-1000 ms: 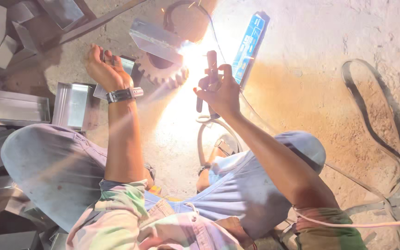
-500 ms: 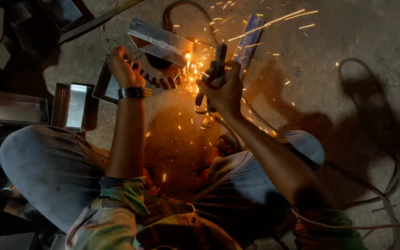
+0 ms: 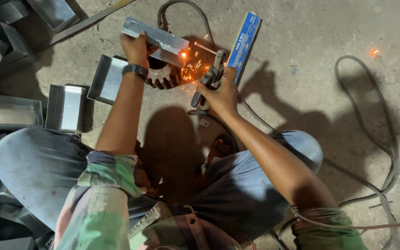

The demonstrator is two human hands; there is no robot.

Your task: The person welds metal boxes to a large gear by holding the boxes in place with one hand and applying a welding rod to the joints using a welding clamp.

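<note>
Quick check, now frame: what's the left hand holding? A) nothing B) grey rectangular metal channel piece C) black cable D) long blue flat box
B: the left hand grips the grey rectangular metal channel piece over the rusty toothed gear; the long blue flat box lies on the floor beside the right hand.

Concrete floor (image 3: 320, 32) bears metal channels (image 3: 65, 107), cable (image 3: 385, 139), blue box (image 3: 244, 39).

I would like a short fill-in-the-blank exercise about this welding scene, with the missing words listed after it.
1. The left hand steadies a metal ____ over the toothed gear.
2. The right hand grips the electrode ____.
3. A long ____ box lies on the floor beyond the right hand.
4. The left wrist wears a ____.

Missing words: channel; holder; blue; watch
</note>
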